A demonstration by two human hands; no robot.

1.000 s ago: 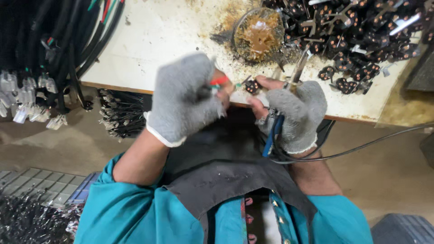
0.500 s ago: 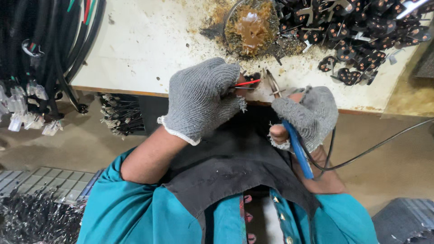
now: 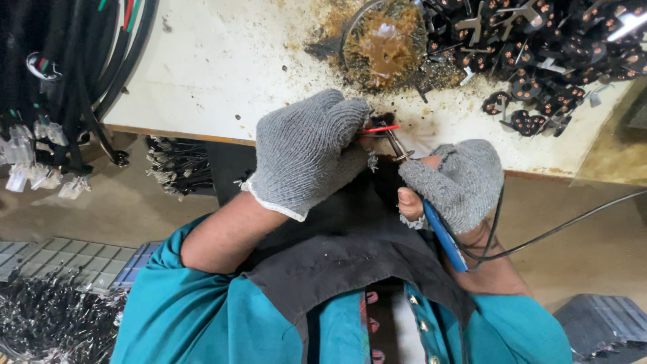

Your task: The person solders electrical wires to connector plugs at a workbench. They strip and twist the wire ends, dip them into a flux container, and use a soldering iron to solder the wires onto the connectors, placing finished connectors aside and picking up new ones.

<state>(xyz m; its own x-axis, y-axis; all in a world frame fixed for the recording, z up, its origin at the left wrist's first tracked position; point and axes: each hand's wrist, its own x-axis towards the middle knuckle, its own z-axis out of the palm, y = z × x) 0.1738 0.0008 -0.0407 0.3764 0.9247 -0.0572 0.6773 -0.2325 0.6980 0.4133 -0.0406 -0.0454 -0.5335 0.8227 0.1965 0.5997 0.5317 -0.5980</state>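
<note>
Gloves cover both hands at frame centre: the left hand pinches a red wire, the right hand grips a blue-handled soldering iron, tip touching the wire over the white surface edge.

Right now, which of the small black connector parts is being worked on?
The one pinched in the left hand at the table edge, with the red wire, where the right hand's soldering iron tip meets it; the others lie piled at the table's far right.

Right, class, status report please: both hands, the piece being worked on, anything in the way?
Left hand gloved, pinching red wire. Right hand gloved, gripping blue-handled soldering iron, tip at the wire. Pile of black parts and a brown-stained pad beyond, clear of the hands.
</note>
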